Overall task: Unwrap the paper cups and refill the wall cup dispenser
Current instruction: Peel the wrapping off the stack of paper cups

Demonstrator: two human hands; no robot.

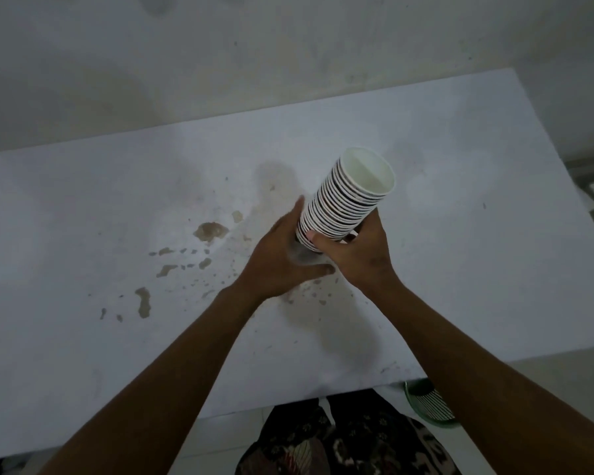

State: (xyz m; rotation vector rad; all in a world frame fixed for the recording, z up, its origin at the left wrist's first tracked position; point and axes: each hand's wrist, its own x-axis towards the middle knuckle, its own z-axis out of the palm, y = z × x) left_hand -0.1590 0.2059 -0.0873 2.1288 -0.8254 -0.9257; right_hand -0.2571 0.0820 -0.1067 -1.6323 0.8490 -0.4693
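A white table [443,269] is seen from above, set against a pale, blotchy wall [220,56]. The tabletop is marked with brown stains [210,231] and smaller splashes scattered across its middle and left part. Past the right edge of the table, part of a pale object can be made out, but what it is cannot be told. Below the near edge, a light tiled floor is seen, along with dark patterned clothing [340,440] worn by the person and a green rounded object with white stripes [432,402], partly hidden by the right forearm.

A stack of paper cups [347,197] is held above the middle of the table, tilted so that its open end points up and to the right. The inside of the top cup is white and nothing is seen in it; dark bands show between the white rims down the stack. The lower end of the stack is grasped by the right hand [357,252], whose thumb and fingers are curled round it. A bit of clear wrapper [306,257] at the bottom of the stack is gripped by the left hand [282,258], with its fingers lying along the left side of the cups. Both forearms are bare.
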